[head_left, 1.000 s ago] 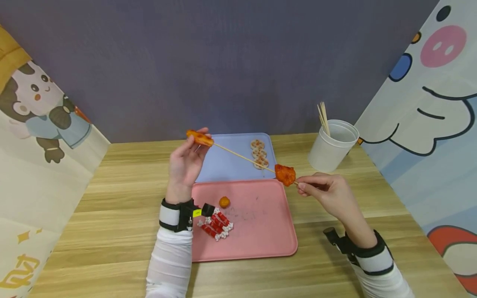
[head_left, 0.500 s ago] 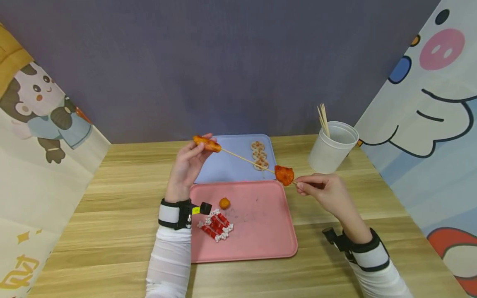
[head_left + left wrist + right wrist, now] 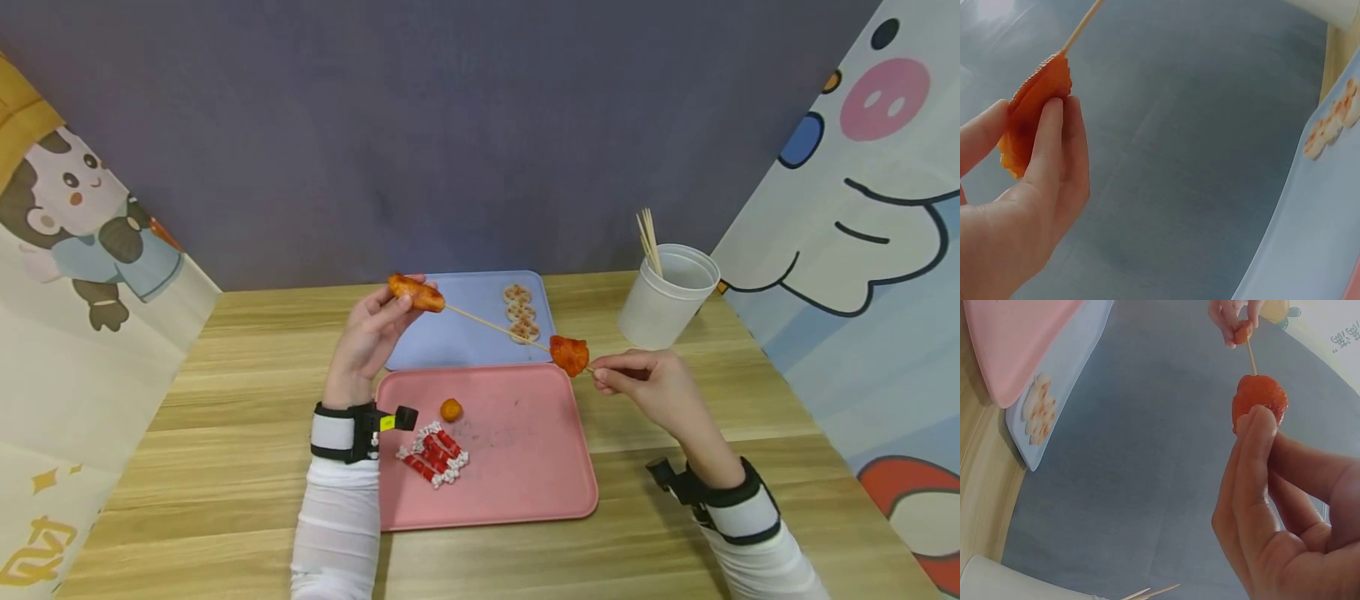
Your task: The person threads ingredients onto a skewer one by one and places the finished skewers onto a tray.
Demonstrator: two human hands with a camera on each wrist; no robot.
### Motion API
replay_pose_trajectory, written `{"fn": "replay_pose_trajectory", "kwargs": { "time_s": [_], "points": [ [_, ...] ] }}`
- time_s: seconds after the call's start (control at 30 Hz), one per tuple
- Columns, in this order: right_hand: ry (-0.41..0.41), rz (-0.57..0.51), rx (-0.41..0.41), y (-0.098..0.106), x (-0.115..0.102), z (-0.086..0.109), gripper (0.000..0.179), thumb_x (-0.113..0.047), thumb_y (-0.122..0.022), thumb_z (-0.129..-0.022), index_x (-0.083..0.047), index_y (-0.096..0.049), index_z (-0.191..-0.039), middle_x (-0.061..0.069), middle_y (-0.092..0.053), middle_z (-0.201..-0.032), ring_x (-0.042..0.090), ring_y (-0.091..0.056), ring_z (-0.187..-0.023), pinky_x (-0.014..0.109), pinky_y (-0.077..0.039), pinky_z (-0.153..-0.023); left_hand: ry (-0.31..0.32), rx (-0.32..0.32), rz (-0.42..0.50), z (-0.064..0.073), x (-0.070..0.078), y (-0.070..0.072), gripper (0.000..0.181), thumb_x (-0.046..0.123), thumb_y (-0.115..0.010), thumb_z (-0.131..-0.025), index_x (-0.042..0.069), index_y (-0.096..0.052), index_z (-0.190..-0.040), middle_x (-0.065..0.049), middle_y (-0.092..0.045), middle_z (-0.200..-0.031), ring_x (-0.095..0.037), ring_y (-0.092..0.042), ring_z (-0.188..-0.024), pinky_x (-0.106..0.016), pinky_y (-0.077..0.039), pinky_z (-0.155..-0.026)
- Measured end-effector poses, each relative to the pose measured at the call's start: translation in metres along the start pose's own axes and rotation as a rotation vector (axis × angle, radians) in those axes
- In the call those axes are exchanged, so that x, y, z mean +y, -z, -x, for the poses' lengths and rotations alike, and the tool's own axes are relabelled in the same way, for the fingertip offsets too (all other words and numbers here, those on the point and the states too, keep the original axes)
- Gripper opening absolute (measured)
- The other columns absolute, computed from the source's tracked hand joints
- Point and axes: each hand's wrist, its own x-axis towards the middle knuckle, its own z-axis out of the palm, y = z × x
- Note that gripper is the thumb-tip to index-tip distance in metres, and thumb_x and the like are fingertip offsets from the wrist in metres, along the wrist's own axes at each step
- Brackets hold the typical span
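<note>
In the head view my left hand (image 3: 367,337) holds a long orange glazed food piece (image 3: 417,294) between thumb and fingers. A thin bamboo skewer (image 3: 495,323) runs out of that piece toward the right. Threaded near its other end is a chunkier red-orange glazed piece (image 3: 569,356). My right hand (image 3: 660,390) pinches the short skewer end just beyond that chunk. The left wrist view shows fingertips on both sides of the long piece (image 3: 1032,115). From the right wrist, fingers partly cover the chunk (image 3: 1260,397); the skewer end within the pinch is hidden.
Below the hands, a pink tray (image 3: 525,467) carries a small round orange ball (image 3: 451,409) and several red-and-white sticks (image 3: 435,454). Behind it, a pale blue tray (image 3: 457,333) bears lotus-like slices (image 3: 520,312). A white bucket (image 3: 663,304) with skewers (image 3: 649,242) stands at right.
My left hand and the long piece have shifted slightly right and down, shortening the bare skewer between the two pieces. My right hand has stayed nearly still.
</note>
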Motion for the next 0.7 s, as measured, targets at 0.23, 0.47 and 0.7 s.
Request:
{"fn": "replay_pose_trajectory", "kwargs": {
  "time_s": [0.23, 0.47, 0.7],
  "points": [
    [-0.014, 0.008, 0.005, 0.0, -0.001, 0.0, 0.02, -0.007, -0.069, -0.085, 0.006, -0.071, -0.099, 0.021, -0.071, -0.09, 0.02, -0.072, -0.072, 0.024, -0.057, -0.064, 0.013, 0.023, -0.029, 0.002, 0.001, 0.0, 0.028, -0.006, -0.042, -0.097, -0.007, -0.052, -0.123, -0.013, -0.063, -0.117, -0.022, -0.061, -0.112, -0.032, -0.046, -0.1],
    [-0.05, -0.036, -0.033, -0.003, -0.002, 0.001, 0.023, -0.01, -0.069, -0.085, 0.006, -0.071, -0.102, 0.021, -0.071, -0.093, 0.014, -0.072, -0.073, 0.026, -0.058, -0.067, 0.059, 0.0, -0.096, 0.004, 0.0, -0.003, 0.025, -0.005, -0.043, -0.096, -0.001, -0.056, -0.117, -0.01, -0.064, -0.114, -0.019, -0.063, -0.107, -0.031, -0.049, -0.095],
    [-0.041, -0.072, -0.089, -0.014, -0.006, -0.002, 0.022, -0.009, -0.069, -0.085, 0.005, -0.071, -0.102, 0.023, -0.07, -0.097, 0.017, -0.071, -0.072, 0.033, -0.058, -0.068, 0.152, -0.093, -0.164, -0.004, -0.022, -0.027, 0.023, -0.009, -0.044, -0.094, 0.002, -0.056, -0.111, -0.006, -0.065, -0.106, -0.016, -0.064, -0.099, -0.032, -0.051, -0.093]
  ]
}}
